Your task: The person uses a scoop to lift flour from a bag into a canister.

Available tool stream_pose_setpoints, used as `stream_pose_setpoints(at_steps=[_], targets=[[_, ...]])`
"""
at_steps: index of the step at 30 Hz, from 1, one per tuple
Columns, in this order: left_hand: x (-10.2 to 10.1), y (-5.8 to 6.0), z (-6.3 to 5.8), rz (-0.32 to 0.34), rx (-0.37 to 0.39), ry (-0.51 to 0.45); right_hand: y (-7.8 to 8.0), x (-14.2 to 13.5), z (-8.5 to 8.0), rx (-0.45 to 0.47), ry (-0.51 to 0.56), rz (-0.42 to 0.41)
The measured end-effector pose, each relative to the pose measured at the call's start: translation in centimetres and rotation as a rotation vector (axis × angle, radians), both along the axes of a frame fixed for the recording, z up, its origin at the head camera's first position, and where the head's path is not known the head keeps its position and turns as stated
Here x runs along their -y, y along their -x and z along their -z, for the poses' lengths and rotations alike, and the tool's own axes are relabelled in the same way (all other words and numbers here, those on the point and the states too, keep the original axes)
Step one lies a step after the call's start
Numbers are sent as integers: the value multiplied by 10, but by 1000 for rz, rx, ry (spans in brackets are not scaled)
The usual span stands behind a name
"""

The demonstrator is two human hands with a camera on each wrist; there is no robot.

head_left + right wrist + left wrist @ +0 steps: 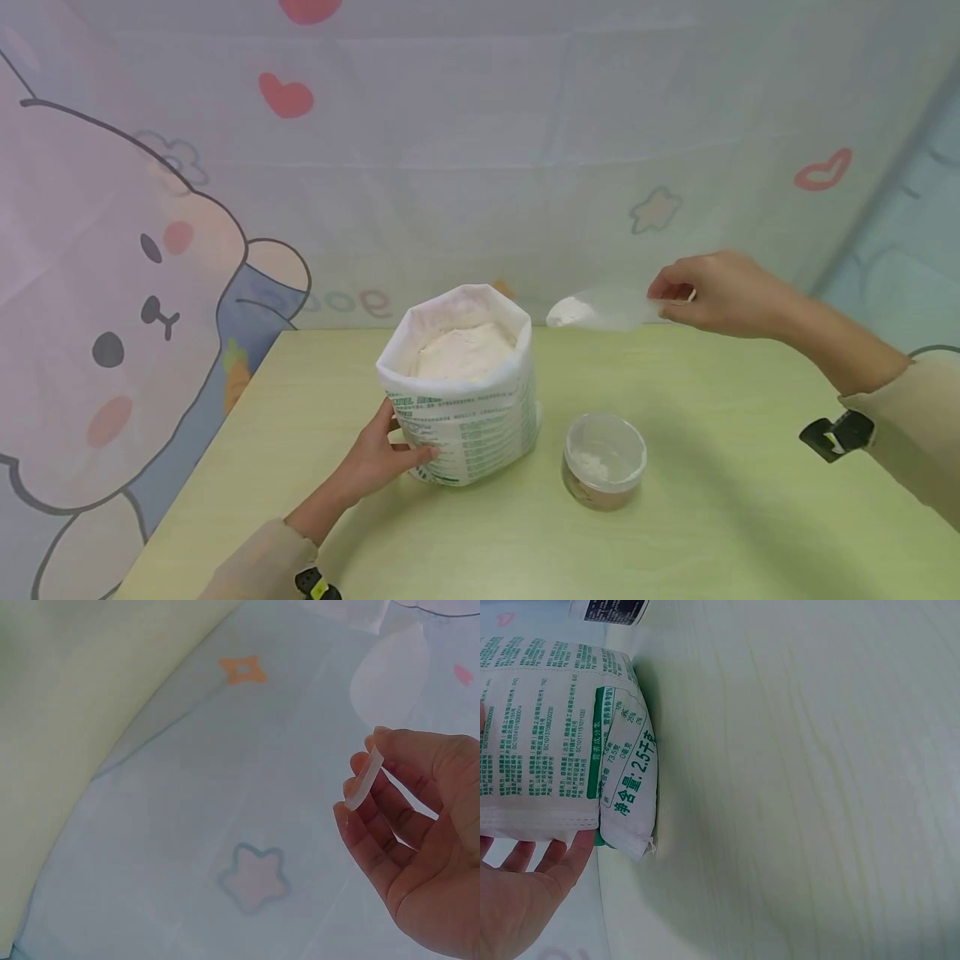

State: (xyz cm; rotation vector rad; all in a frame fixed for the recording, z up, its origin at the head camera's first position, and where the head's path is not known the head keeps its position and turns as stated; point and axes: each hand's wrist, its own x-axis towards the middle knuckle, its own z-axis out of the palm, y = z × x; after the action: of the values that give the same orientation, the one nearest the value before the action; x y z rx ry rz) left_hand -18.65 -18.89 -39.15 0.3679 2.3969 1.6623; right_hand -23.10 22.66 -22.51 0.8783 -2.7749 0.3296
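Observation:
A white bag of flour point(465, 433) with green print stands on the table, its top folded outward and the pale powder point(465, 354) inside showing. My left hand point(378, 458) grips its lower left side, thumb on the front and fingers round the edge. In the left wrist view the fingertips rest against the bag point(547, 750). My right hand point(720, 296) pinches one end of a thin translucent plastic scraper point(618, 308), raised above the table. White flour point(572, 312) lies on its far end, just right of the bag's mouth.
On the table point(712, 500), right of the bag, stands a clear round tub point(603, 462) with some white powder inside. A printed cloth point(487, 167) with hearts and a cartoon animal hangs behind the table's back edge.

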Motion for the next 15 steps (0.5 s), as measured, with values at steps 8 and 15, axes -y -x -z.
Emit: stream_pose_setpoints(at_steps=[8, 15], targets=[[2, 0, 0, -2, 6, 7, -9, -16, 28, 10, 14, 4], [4, 0, 0, 2, -3, 3, -15, -26, 56, -8, 47, -16]])
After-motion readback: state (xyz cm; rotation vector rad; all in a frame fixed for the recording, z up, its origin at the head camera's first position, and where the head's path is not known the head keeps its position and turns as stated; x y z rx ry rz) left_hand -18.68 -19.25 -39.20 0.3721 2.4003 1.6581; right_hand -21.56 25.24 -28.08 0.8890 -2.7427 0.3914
